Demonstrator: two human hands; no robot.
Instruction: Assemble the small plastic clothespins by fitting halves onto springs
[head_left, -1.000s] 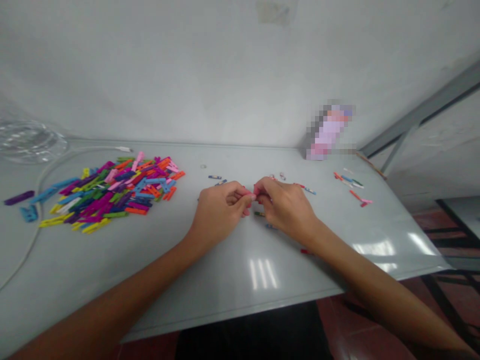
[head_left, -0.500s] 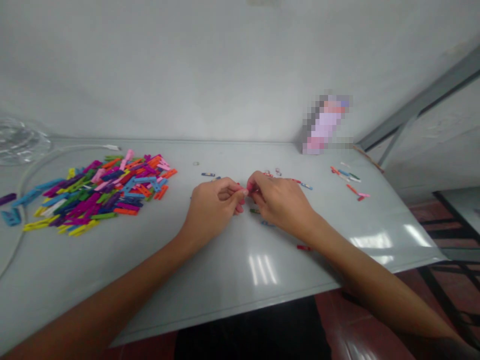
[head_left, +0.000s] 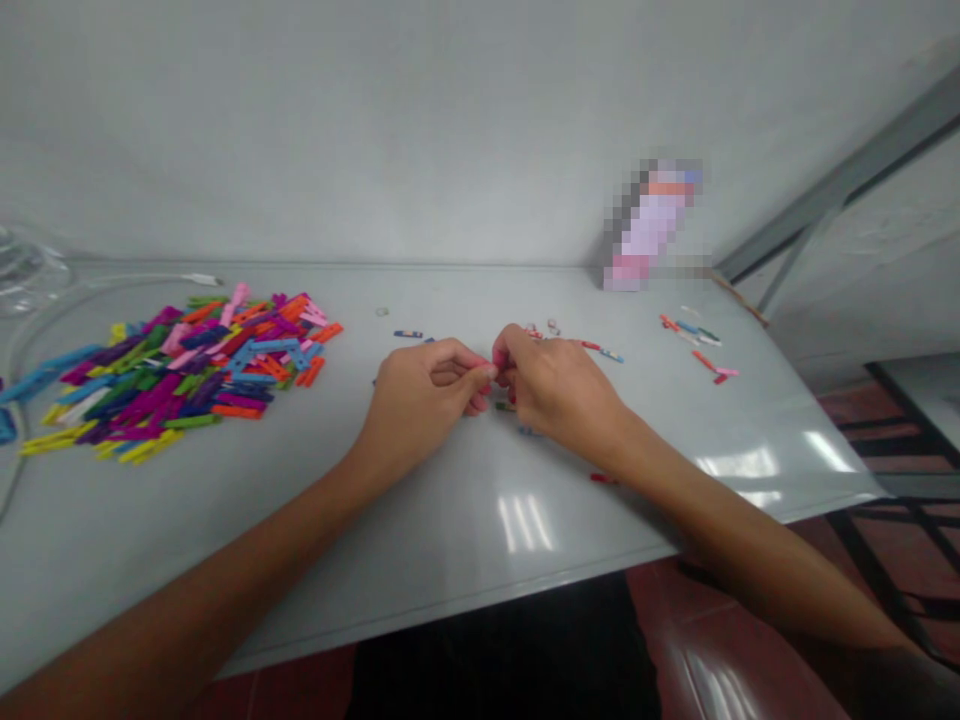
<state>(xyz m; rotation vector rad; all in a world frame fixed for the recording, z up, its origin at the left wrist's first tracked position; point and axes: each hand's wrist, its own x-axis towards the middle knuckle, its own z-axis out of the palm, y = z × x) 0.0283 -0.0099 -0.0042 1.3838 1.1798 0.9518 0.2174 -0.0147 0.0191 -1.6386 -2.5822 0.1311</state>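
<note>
My left hand [head_left: 427, 395] and my right hand [head_left: 559, 390] meet fingertip to fingertip over the middle of the grey table [head_left: 442, 520]. Both are closed in a pinch around something small, mostly hidden by the fingers and too small to name. Behind and beside my right hand lie small metal rings [head_left: 553, 326], a red piece and a blue piece [head_left: 611, 355]. A dark blue piece [head_left: 409, 333] rests behind my left hand. Closer to the front edge, a red piece [head_left: 602, 478] lies beside my right forearm.
A large heap of coloured clothespin parts [head_left: 172, 390] covers the table's left side, with a white cable [head_left: 112, 283] and clear plastic [head_left: 30, 270] behind it. Several loose parts [head_left: 705, 362] lie at the right. A blurred pink package [head_left: 649, 235] leans on the wall.
The view has shifted slightly, so the table's contents appear higher in the picture. Both hands remain together in the same pinch, with only slight finger movement.
</note>
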